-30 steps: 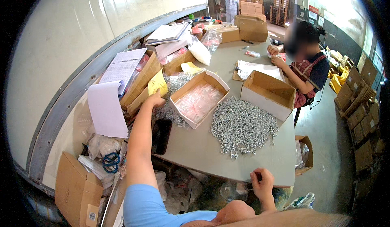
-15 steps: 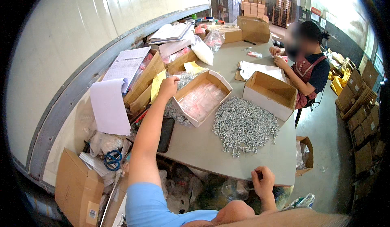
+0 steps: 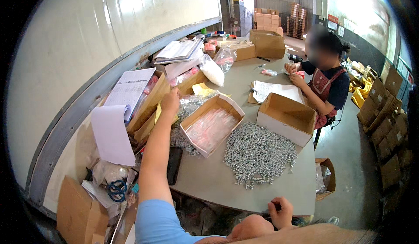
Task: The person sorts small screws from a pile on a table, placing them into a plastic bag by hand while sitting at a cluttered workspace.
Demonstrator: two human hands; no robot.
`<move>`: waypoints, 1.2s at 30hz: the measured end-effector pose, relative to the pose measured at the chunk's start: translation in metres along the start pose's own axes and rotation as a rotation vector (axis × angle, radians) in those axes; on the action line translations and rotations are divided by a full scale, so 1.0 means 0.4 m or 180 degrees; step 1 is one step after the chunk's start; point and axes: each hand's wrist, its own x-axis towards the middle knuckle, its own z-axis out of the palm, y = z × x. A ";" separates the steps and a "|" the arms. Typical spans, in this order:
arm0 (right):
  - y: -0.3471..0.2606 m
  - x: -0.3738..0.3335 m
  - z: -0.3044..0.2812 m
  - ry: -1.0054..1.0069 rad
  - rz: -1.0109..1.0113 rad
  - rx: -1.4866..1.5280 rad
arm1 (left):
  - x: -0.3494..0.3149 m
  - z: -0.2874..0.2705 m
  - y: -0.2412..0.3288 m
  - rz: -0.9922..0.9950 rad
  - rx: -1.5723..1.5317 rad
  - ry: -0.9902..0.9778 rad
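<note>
My left arm stretches over the table's left side. My left hand (image 3: 171, 100) is closed beside a cardboard box (image 3: 192, 82) and a yellow sheet (image 3: 205, 89); what its fingers hold, if anything, is hidden. Just right of that hand lie clear bags of metal parts (image 3: 187, 106). A white-sided carton (image 3: 212, 126) holds small clear and pink plastic bags (image 3: 214, 128). Beside the carton spreads a pile of small silver screws (image 3: 260, 154). Curled at the table's near edge is my right hand (image 3: 280, 212), with nothing visible in it.
An open carton (image 3: 286, 121) stands behind the screws. Across the table (image 3: 209, 187) a person (image 3: 325, 78) handles a small packet near a clipboard (image 3: 277, 91). A dark flat object (image 3: 174, 165) lies by my left forearm. Papers (image 3: 113, 130) hang over boxes at left.
My left hand has moved left, away from the white-sided carton's corner toward the cardboard box. The view has shifted, so the table sits lower in it. My right hand stays by the near edge.
</note>
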 end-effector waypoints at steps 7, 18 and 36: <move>-0.003 0.013 0.013 0.0133 -0.0186 -0.0150 | -0.037 -0.034 -0.033 0.0048 0.1348 -0.0982; -0.005 0.009 -0.004 0.0144 -0.0049 -0.0270 | -0.060 -0.015 0.234 0.0391 0.0002 -0.1329; -0.014 -0.001 -0.007 0.0141 -0.0269 -0.0159 | -0.221 -0.083 0.210 0.2064 0.0691 -0.0470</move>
